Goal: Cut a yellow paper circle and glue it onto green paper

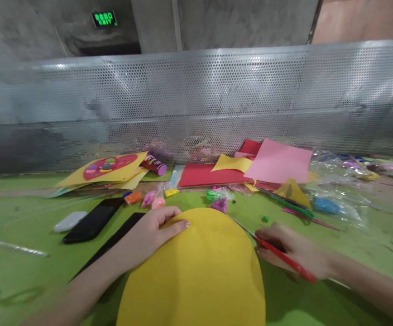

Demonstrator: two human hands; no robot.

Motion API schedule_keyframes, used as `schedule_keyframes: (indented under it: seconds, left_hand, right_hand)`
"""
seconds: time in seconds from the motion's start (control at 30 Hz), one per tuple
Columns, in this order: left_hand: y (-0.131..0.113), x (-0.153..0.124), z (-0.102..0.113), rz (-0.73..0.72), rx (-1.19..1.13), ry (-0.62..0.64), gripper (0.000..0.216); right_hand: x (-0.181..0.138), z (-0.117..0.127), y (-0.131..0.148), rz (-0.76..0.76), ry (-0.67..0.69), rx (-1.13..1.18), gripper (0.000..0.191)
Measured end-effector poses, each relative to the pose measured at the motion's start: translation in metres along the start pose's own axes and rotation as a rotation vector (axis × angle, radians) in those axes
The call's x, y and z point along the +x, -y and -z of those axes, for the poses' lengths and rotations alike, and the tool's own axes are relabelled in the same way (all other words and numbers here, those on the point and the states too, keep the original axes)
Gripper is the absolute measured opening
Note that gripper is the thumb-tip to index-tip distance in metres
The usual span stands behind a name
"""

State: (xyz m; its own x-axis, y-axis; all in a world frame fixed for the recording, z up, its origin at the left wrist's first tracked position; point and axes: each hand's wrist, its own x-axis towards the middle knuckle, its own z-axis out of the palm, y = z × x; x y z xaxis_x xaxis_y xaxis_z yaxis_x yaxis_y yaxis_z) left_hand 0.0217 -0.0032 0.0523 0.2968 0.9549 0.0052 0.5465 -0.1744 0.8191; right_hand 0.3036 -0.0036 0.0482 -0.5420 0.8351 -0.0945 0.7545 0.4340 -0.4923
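A large sheet of yellow paper (199,271) with a rounded upper edge fills the front middle of the view. My left hand (157,226) grips its upper left edge, thumb on top and fingers behind. In my right hand (288,249) is a pair of scissors with red handles (286,259). Their thin metal blade points up and left, along the paper's upper right edge; whether the blades are apart I cannot make out. Beneath my left forearm lies a flat black object (118,240), partly hidden.
A black phone (94,219) and a white case (70,222) lie at left. Behind are stacked papers (81,179), a purple-capped tube (154,164), red paper (210,175), pink paper (280,160), clay packets (220,205) and green scissors (293,207). A perforated metal screen (196,104) stands beyond.
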Motion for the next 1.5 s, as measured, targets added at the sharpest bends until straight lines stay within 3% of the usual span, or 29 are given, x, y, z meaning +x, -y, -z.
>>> schedule_keyframes:
  seconds: [0.17,0.53,1.5]
  left_hand:
    - [0.0010,0.0015,0.0001,-0.007,0.011,-0.005,0.031]
    - [0.0000,0.0006,-0.0004,0.000,0.007,0.005,0.031]
    - [-0.0004,0.0010,0.0015,-0.012,0.034,-0.008,0.029]
  right_hand:
    - [0.0001,-0.0036,-0.0038,0.006,-0.076,0.036,0.033]
    - [0.0014,-0.0034,0.0000,0.026,0.003,-0.002,0.031]
    - [0.0011,-0.0043,-0.0002,0.035,-0.021,-0.053,0.031]
